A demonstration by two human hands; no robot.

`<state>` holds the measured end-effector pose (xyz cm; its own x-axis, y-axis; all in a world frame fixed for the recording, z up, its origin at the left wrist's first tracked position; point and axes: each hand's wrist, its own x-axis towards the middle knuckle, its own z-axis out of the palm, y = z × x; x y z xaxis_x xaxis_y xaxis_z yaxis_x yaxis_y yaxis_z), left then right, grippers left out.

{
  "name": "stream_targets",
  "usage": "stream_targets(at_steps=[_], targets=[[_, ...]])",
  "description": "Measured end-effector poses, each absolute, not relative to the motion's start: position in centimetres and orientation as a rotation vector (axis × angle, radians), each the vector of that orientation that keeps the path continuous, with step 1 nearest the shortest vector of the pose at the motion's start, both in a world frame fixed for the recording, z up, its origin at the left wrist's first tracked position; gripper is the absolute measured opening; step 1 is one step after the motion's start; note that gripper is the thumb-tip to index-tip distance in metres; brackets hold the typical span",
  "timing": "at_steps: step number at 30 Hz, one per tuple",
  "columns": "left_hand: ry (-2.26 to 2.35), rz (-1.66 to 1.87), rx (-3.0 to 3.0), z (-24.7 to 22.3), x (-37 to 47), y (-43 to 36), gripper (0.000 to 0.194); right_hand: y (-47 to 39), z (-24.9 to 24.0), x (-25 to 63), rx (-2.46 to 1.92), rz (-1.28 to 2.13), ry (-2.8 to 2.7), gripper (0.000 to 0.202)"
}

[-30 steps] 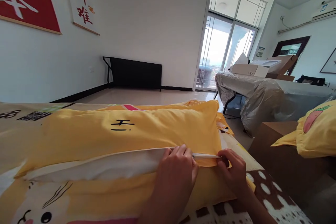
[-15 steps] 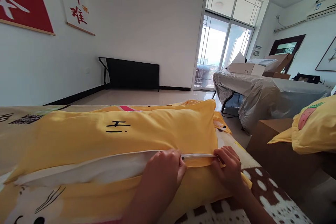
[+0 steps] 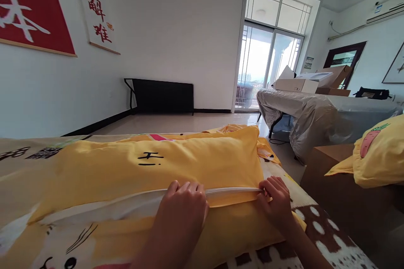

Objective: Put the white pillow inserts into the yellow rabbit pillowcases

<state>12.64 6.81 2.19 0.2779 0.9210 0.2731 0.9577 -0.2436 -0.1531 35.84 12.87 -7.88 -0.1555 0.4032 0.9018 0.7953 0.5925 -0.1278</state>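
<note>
A long yellow pillow cover [image 3: 202,159] lies across the bed, with a white inner pillow [image 3: 126,207] showing through its zip opening. My left hand [image 3: 186,206] is closed at the zip line near the middle; what its fingertips pinch is hidden beneath them. To its right, the white zip [image 3: 232,190] runs closed as far as the cover's right end. There my right hand [image 3: 275,199] pinches the cover's edge at the zip's end.
Patterned bedding [image 3: 315,222] lies under the cover. At the right are a cardboard box [image 3: 328,164], another yellow pillow [image 3: 378,151] and a plastic-covered table [image 3: 303,109] bearing boxes. A black panel [image 3: 162,97] leans by the far wall.
My left hand has moved left along the zip, and the closed stretch of zip between my hands is longer. My right hand stays at the right end. The view has tilted slightly up.
</note>
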Motion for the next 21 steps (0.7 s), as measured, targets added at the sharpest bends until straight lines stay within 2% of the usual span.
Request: stream_targets(at_steps=[5, 13, 18, 21], targets=[[-1.685, -0.256, -2.127, 0.8, 9.4, 5.7, 0.023, 13.0, -8.1, 35.9, -0.978, -0.462, -1.808, 0.015], [-1.584, -0.602, -2.112, -2.6, 7.0, 3.5, 0.024, 13.0, -8.7, 35.4, -1.020, -0.389, -1.909, 0.012], [-1.570, -0.506, -1.996, -4.2, 7.5, 2.6, 0.020, 10.3, -4.0, 29.9, -0.876, -0.437, -1.934, 0.029], [-1.493, -0.444, -2.009, -5.0, 7.5, 2.3, 0.018, 8.3, 0.2, 24.8, -0.722, -0.344, -2.317, 0.021]])
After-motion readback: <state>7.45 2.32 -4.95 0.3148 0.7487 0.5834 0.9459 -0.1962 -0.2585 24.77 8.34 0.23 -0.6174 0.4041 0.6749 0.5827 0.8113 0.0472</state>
